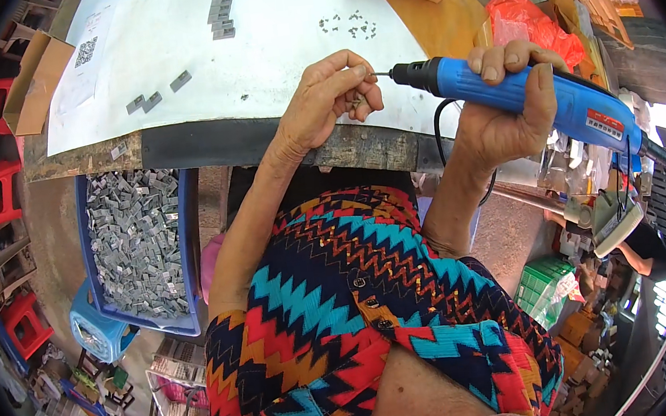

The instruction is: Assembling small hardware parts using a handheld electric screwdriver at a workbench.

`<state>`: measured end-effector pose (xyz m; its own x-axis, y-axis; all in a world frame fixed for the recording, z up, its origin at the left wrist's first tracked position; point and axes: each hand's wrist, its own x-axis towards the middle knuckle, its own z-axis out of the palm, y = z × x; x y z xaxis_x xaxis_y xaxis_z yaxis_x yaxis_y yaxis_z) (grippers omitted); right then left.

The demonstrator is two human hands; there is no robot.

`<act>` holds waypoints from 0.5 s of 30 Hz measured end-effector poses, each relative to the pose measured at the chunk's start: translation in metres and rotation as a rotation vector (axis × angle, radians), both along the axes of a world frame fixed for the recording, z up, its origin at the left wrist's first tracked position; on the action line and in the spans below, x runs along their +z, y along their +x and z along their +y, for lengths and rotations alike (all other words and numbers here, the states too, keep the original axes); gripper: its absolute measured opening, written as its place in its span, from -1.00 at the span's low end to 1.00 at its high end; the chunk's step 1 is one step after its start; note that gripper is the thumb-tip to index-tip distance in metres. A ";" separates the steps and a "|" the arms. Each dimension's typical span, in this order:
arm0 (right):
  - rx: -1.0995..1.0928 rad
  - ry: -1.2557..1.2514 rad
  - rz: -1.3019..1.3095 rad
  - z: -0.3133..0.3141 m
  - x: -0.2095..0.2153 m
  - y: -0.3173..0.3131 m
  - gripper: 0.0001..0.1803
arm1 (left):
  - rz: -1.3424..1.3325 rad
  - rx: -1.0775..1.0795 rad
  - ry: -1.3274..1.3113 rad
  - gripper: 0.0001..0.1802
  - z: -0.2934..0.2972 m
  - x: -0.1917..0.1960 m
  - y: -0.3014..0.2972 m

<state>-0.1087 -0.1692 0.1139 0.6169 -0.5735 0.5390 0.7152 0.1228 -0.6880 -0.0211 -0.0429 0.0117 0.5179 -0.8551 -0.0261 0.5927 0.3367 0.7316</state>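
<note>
Right hand (500,112) grips a blue power screwdriver (574,104), its bit (383,74) pointing left above the white tabletop (264,78). Left hand (327,100) curls around small pieces (357,104), possibly screws; its thumb and forefinger close together at the bit's tip.

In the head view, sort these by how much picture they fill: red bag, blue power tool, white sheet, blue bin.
1. White sheet
2. Blue bin
3. Blue power tool, partly covered by fingers
4. Red bag
</note>
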 end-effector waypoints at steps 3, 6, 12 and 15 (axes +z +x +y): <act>0.016 0.006 0.001 -0.001 -0.002 0.000 -0.81 | -0.003 -0.004 0.010 -0.78 0.000 0.000 -0.001; 0.017 0.009 0.009 0.001 -0.002 0.000 -0.81 | -0.012 -0.002 0.022 -0.79 -0.001 -0.001 -0.002; 0.011 -0.002 0.014 0.001 -0.002 0.001 -0.80 | -0.018 -0.003 0.031 -0.79 0.000 -0.002 -0.001; 0.017 -0.017 0.020 0.000 -0.002 0.001 -0.80 | -0.009 -0.023 0.029 -0.80 0.000 -0.004 0.001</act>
